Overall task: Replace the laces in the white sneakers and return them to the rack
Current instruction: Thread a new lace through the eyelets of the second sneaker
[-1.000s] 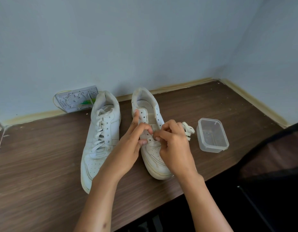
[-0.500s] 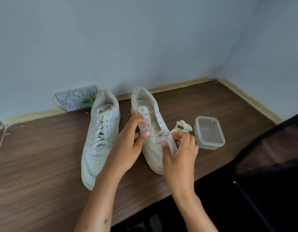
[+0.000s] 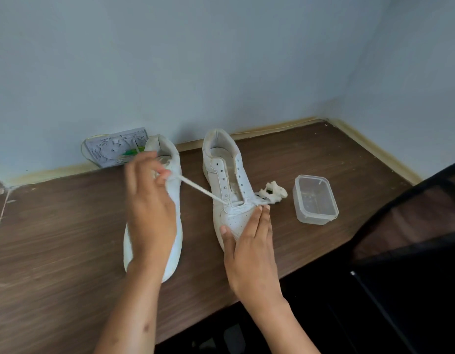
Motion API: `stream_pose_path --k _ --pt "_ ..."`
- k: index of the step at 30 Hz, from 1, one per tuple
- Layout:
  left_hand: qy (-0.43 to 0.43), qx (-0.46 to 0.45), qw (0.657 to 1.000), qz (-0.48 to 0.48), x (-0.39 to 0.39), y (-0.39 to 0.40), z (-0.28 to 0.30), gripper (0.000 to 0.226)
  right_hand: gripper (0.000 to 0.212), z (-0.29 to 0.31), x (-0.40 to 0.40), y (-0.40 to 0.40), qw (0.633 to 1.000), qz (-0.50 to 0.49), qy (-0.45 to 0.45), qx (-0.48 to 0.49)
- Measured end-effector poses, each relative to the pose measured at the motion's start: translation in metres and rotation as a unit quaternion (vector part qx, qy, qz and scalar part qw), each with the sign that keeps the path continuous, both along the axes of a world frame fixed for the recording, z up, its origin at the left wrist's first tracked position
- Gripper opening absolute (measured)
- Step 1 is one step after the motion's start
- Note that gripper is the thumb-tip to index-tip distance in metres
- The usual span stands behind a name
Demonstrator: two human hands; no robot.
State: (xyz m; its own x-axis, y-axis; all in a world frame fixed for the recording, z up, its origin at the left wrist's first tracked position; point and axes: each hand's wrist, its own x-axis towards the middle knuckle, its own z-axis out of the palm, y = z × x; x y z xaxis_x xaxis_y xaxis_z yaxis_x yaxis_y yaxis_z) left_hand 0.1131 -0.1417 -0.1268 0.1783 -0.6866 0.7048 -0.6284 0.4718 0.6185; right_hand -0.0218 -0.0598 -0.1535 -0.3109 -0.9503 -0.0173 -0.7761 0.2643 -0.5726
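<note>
Two white sneakers stand on the brown table, toes toward me. The right sneaker (image 3: pixel 227 185) has bare upper eyelets, and a white lace (image 3: pixel 199 189) runs taut from its lowest eyelet up and to the left. My left hand (image 3: pixel 149 208) pinches that lace end above the left sneaker (image 3: pixel 174 198), hiding most of that shoe. My right hand (image 3: pixel 249 238) lies flat with straight fingers on the right sneaker's toe. The rest of the lace lies bunched (image 3: pixel 273 191) beside the shoe.
A clear plastic container (image 3: pixel 315 199) sits right of the bunched lace. A grey flat panel (image 3: pixel 114 149) leans on the wall behind the left sneaker. The table edge runs diagonally at the front right, with a dark chair (image 3: pixel 410 251) beyond it.
My left hand has pulled the lace out to the left through the lowest eyelet, drawing it taut. My right hand let go of the lace and now lies flat on the toe.
</note>
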Motion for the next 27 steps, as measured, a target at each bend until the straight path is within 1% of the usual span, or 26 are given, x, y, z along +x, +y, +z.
stream_pose_path --k 1,3,4,6,8,10,11,14,16,19,21,22,24,25,27 --pt "-0.009 0.005 0.999 0.041 0.007 -0.001 -0.002 0.013 0.08 0.0 0.0 0.0 1.0 0.001 0.002 0.003" --pt "-0.039 0.051 0.992 0.111 0.013 -0.003 -0.008 0.012 0.08 0.0 -0.001 0.0 1.0 0.001 0.005 0.006" --pt "-0.053 0.066 0.99 0.111 0.012 -0.004 -0.01 0.015 0.08 0.001 -0.001 0.0 1.0 0.002 0.006 0.008" --pt "-0.108 0.051 0.992 0.03 0.006 -0.004 -0.012 0.02 0.08 0.0 -0.001 -0.001 1.0 0.002 0.009 0.009" --pt "-0.17 0.055 0.982 -0.058 -0.008 -0.003 -0.014 0.019 0.08 0.0 -0.001 -0.001 1.0 0.001 0.012 0.006" --pt "-0.196 0.071 0.974 -0.092 -0.022 0.001 -0.02 0.011 0.08 0.0 -0.001 -0.001 1.0 0.002 0.012 0.006" --pt "-0.194 0.067 0.974 -0.101 -0.028 0.003 -0.024 0.004 0.08 0.0 -0.001 -0.002 1.0 0.003 0.01 0.01" --pt "-0.172 0.041 0.979 -0.097 -0.03 0.004 -0.028 0.014 0.079 0.001 -0.001 -0.002 1.0 0.005 0.012 0.019" --pt "-0.124 0.014 0.99 -0.071 -0.024 0.003 -0.021 0.013 0.079 0.001 -0.001 -0.002 1.0 0.006 0.021 0.02" --pt "-0.014 -0.024 0.999 0.023 -0.001 0.0 -0.004 0.011 0.079 0.002 -0.002 -0.001 0.999 0.008 0.019 0.025" --pt "0.026 0.002 0.996 0.09 0.022 -0.004 0.0 0.009 0.079 0.003 -0.003 -0.001 0.999 0.008 0.02 0.028" --pt "0.026 0.033 0.993 0.107 0.031 -0.006 -0.002 0.009 0.079 0.003 -0.003 -0.001 0.999 0.007 0.02 0.029" --pt "-0.03 0.073 0.989 0.122 0.038 -0.01 -0.007 0.012 0.079 0.003 -0.002 -0.002 0.999 0.005 0.02 0.029" --pt "-0.072 0.067 0.989 0.108 0.036 -0.01 -0.009 0.017 0.079 0.003 -0.002 -0.002 0.999 0.003 0.018 0.028" --pt "-0.131 0.031 0.991 0.024 0.021 -0.01 -0.011 0.023 0.079 0.003 -0.002 -0.003 1.0 0.002 0.018 0.025"
